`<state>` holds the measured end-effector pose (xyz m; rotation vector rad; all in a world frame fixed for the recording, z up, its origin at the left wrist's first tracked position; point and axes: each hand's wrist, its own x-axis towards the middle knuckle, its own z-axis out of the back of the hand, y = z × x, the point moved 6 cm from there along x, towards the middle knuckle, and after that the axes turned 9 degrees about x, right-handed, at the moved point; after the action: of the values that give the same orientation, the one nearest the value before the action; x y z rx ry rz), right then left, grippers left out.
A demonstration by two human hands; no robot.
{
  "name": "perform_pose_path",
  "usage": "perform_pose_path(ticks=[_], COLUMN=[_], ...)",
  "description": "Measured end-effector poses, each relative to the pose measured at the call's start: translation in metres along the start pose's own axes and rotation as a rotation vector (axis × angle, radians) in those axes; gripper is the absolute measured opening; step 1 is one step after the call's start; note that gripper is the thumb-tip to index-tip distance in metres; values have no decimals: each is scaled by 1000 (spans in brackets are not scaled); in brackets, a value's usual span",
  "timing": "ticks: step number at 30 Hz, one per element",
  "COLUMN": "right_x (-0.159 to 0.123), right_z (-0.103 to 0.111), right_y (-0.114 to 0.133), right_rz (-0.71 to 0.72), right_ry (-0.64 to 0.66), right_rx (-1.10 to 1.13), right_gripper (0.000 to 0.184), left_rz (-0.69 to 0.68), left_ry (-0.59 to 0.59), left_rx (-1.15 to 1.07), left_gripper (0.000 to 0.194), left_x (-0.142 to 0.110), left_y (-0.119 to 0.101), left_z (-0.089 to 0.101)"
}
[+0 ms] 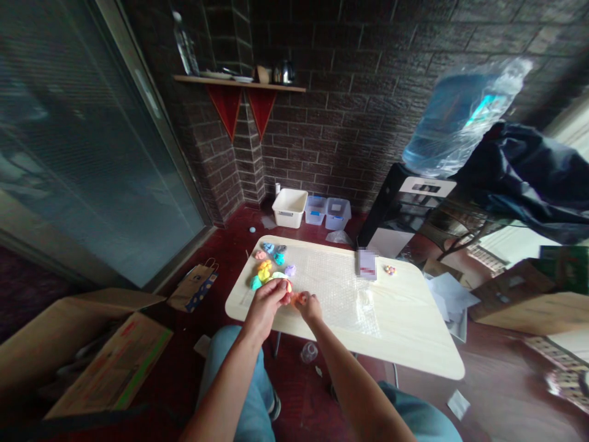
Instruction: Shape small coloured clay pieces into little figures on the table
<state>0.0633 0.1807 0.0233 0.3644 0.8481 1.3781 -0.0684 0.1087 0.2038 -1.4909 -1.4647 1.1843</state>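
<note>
Over the near-left part of the pale table [414, 319], my two hands are close together. My left hand [269, 301] is closed in a pinch, with a bit of red clay [289, 286] showing at its fingertips. Just to the right, my right hand [311, 307] has its fingers closed at an orange lump of clay [298, 298]; whether it grips the lump or only touches it is unclear. Beyond my left hand lie soft lumps: green clay [256, 282], yellow clay [264, 274], purple clay [289, 270], teal clay [278, 259] and pink clay [261, 255].
Bubble wrap [340, 288] covers the table's middle. A small card or box [367, 265] and a multicoloured cluster [390, 269] sit farther right. Past the table stand a water dispenser [391, 215] and a white bin [289, 209]. A cardboard box [110, 362] is at left.
</note>
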Motion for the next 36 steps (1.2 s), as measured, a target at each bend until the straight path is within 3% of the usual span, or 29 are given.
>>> perform_pose_path(ticks=[7, 14, 21, 25, 30, 36], right_x=[1, -7, -29, -63, -108, -125], right_z=[0, 9, 55, 88, 119, 128], right_y=[-5, -1, 39, 77, 113, 116], right_rz=[-20, 4, 173, 353, 530, 525], right_ry=[0, -29, -113, -32, 80, 111], right_rx=[66, 231, 588, 810, 952, 1000], right_gripper=[32, 33, 36, 48, 39, 29], left_rz=[-34, 92, 180, 170, 180, 152], left_ry=[-15, -47, -8, -32, 13, 170], left_rx=[-21, -121, -182, -141, -69, 11], left_gripper=[21, 27, 25, 26, 26, 22], left_x=[-5, -9, -6, -3, 0, -7], left_y=[-11, -12, 0, 3, 6, 3], left_z=[-7, -8, -6, -5, -9, -23])
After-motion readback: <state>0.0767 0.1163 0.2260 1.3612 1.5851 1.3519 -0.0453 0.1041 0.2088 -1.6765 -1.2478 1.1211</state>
